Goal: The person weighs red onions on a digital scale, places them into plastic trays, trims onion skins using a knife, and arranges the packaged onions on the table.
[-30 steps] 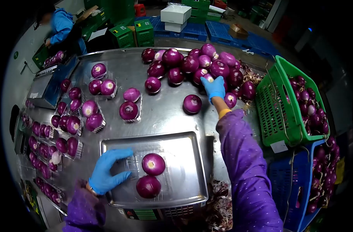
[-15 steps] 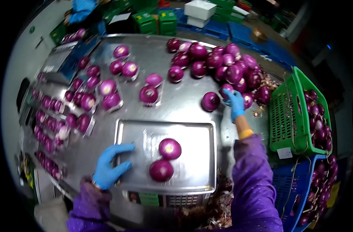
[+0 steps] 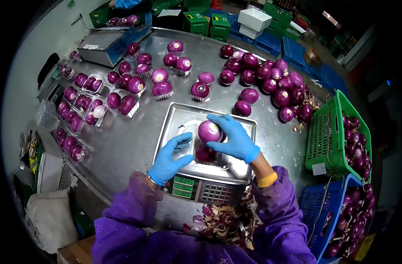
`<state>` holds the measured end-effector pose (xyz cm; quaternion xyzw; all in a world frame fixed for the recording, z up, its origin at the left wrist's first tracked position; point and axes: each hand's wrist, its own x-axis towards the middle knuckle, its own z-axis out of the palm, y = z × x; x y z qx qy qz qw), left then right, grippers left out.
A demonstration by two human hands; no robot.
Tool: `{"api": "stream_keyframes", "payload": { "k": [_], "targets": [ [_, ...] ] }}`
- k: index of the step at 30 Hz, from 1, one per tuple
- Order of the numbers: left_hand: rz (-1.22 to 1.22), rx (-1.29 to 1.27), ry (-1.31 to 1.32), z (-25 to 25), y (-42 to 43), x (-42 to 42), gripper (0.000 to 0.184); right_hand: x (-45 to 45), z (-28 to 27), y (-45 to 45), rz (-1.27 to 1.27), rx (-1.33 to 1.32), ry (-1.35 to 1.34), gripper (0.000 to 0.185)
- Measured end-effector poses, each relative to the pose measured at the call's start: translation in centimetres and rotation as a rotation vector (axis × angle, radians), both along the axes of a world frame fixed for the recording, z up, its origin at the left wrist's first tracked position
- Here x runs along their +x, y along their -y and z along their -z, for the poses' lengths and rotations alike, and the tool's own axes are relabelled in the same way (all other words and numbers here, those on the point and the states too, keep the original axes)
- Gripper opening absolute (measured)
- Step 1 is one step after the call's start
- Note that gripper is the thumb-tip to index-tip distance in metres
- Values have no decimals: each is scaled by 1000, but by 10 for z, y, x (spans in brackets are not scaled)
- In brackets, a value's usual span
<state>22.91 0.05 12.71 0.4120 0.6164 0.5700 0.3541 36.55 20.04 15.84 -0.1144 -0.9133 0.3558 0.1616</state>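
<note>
My right hand (image 3: 233, 138), in a blue glove, curves round the right side of a red onion (image 3: 209, 131) over the metal scale tray (image 3: 164, 134). Its thumb lies across a second onion (image 3: 205, 153), just below, which sits in a clear plastic container. My left hand (image 3: 172, 159), also gloved, is at the tray's left with fingers apart and nothing in it. Green digits show on the scale display (image 3: 183, 186) under the tray. Two loose onions (image 3: 246, 102) lie beyond the tray.
Packed onions (image 3: 161, 82) in clear containers cover the table's left part. A heap of onions (image 3: 271, 79) lies at the back right. Onions fill a green crate (image 3: 326, 136) and a blue crate (image 3: 317, 207) at the right. Onion skins (image 3: 229, 224) lie near the front.
My right hand has come from the heap to the onions on the tray. One more onion lies beside the loose one beyond the tray. The view has shifted, and my left hand remains open.
</note>
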Motion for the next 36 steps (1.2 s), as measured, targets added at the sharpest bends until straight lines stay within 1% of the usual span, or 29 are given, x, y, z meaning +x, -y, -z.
{"api": "stream_keyframes", "payload": {
  "k": [1,4,5,6,8,9,10,12,14,16,17,20,22,24,26,28,29,30,31,32,33,34,35,36],
  "targets": [
    [13,-5,-23,-1,1,-1,63,-12,4,-3,-49,224,96,69],
    [-54,37,153,-3,-7,-4,64,-26,-10,-8,-191,379,379,69],
    [-40,45,145,1,-11,-8,65,-28,-17,-11,-207,447,474,75],
    [-43,39,107,8,-15,-11,64,-31,-5,-24,-267,375,478,83],
    [-36,36,53,16,-21,-15,60,-19,-3,-31,-169,230,325,86],
    [-38,55,95,21,-22,-19,59,-7,-12,-29,-87,61,219,81],
    [-47,74,141,24,-21,-23,57,6,-16,-26,-29,-82,71,67],
    [-112,24,216,19,-14,-37,51,37,-15,-22,137,-354,12,55],
    [-192,-49,287,9,-5,-53,49,76,-1,-20,223,-551,56,50],
    [-216,-23,321,-4,-3,-61,49,104,9,-6,352,-646,113,49],
    [-224,-8,336,-7,-5,-63,49,112,12,1,368,-707,150,50],
    [-154,-84,294,11,-32,-56,57,111,16,20,379,-906,180,53],
    [-116,-106,285,27,-57,-35,67,89,31,30,457,-982,162,63],
    [-81,-35,291,43,-76,-11,76,63,50,39,482,-927,77,69],
    [-50,-1,281,48,-81,6,79,42,71,45,434,-910,-65,74],
    [-104,87,378,58,-80,5,74,31,52,61,448,-1027,-117,80],
    [-125,109,400,62,-70,2,73,26,46,70,473,-1046,-111,82],
    [-148,135,418,51,-56,-1,72,20,43,80,492,-1064,-106,83],
    [-170,137,441,38,-38,-7,71,12,42,89,471,-1023,-99,86],
    [-191,134,469,25,-16,-15,71,4,32,103,397,-999,-83,89],
    [-207,157,574,18,6,-25,75,-7,23,116,333,-1004,-45,91],
    [-256,183,600,12,31,-36,74,-20,19,130,274,-1009,-9,92],
    [-310,233,620,13,54,-47,72,-35,21,145,203,-973,6,92],
    [-412,208,566,11,80,-58,69,-51,23,162,137,-936,21,93]
  ]
}}
